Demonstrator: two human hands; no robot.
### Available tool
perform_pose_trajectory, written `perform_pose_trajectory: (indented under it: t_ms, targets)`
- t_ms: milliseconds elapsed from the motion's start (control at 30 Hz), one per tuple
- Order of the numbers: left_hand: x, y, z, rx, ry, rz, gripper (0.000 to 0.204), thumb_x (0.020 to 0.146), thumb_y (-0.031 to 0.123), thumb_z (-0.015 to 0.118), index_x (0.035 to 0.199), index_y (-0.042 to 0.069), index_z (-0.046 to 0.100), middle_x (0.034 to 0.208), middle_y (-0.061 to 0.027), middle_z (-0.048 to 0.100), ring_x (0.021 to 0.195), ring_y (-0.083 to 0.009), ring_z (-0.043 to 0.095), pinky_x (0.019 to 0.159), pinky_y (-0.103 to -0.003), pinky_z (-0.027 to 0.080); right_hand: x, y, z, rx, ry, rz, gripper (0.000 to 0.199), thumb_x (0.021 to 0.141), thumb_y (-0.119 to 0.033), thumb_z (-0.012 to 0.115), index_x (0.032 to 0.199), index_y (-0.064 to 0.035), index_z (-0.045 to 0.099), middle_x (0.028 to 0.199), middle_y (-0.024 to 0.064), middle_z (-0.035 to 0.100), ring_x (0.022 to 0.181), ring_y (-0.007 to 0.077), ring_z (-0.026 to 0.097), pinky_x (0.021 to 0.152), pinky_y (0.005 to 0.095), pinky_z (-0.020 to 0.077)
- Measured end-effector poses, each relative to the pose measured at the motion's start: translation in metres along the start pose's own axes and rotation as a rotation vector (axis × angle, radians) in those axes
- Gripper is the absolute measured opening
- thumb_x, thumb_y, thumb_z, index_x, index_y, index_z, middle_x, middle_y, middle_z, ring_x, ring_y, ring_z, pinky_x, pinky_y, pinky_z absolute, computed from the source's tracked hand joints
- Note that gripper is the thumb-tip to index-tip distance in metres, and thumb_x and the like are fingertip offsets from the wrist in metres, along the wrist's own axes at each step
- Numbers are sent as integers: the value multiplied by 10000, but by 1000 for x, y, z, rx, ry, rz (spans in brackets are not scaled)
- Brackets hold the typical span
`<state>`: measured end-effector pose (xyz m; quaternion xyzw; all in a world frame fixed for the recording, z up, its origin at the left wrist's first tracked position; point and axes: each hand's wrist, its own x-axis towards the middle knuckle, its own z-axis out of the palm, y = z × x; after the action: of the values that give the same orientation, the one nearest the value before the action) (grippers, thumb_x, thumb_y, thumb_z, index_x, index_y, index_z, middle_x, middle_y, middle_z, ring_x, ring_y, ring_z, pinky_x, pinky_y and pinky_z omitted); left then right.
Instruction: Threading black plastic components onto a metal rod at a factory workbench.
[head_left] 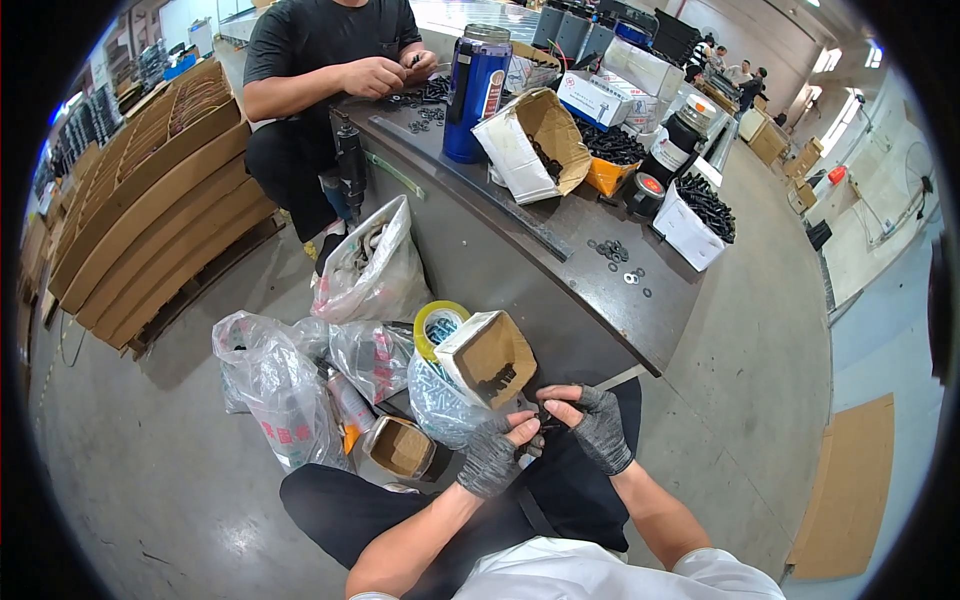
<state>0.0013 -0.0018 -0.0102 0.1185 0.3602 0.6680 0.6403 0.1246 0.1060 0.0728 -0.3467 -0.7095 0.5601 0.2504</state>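
My left hand (494,456) and my right hand (598,424), both in grey fingerless gloves, come together above my lap. Their fingers pinch small dark parts (541,420), partly hidden and too small to name surely. Just beyond my left hand, an open carton (487,352) tilts toward me, with small black pieces (497,382) at its bottom. It rests against a clear bag of small metal hardware (440,407) and a roll of yellow tape (440,325). A smaller open carton (402,448) stands beside my left knee.
Ahead is a dark table (590,270) with loose washers (612,252), a blue flask (477,95), a tipped carton (535,145) and a white box of black bolts (695,220). Plastic bags (280,390) and a spray can (350,402) sit left. Across sits a co-worker (335,75) handling small parts.
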Motion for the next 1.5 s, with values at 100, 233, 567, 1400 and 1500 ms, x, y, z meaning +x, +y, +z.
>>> perform_pose_trajectory:
  t_ms: [100, 233, 567, 1400, 1500]
  targets:
    - [2, -1, 0, -146, 3, -64, 328, 928, 163, 684, 1190, -23, 621, 902, -30, 672, 781, -114, 632, 728, -249, 513, 2, -5, 1, -90, 26, -290, 151, 864, -59, 672, 1001, -4, 703, 1003, 110, 703, 889, 177, 666, 791, 288, 518]
    - [3, 2, 2, -229, -16, -70, 319, 922, 144, 689, 1188, -18, 619, 909, -29, 673, 781, -116, 637, 724, -246, 516, -2, -12, -6, -188, 49, -298, 116, 867, -44, 681, 970, 8, 686, 990, 137, 689, 909, 211, 657, 798, 308, 510]
    - [-2, 0, 2, -8, -2, 34, 308, 926, 140, 685, 1185, -13, 622, 922, -37, 674, 817, -123, 626, 755, -250, 501, -4, -15, -9, -400, -127, -450, 144, 831, 16, 690, 966, -31, 679, 984, 140, 697, 872, 239, 675, 760, 339, 533]
    - [11, -14, -5, -4, 0, 55, 440, 963, 288, 639, 1292, 5, 567, 1078, -17, 643, 993, -88, 579, 873, -217, 459, -16, 35, 6, -332, 177, -375, 157, 944, -129, 599, 1012, 12, 607, 972, 70, 625, 876, 171, 580, 802, 315, 471]
    - [18, -20, -6, -93, 129, 144, 413, 932, 227, 691, 1251, -17, 596, 901, -4, 660, 767, -72, 583, 677, -200, 473, -17, -4, 28, -443, 144, -545, 131, 952, -103, 634, 1001, 9, 681, 889, 84, 688, 792, 172, 626, 739, 333, 530]
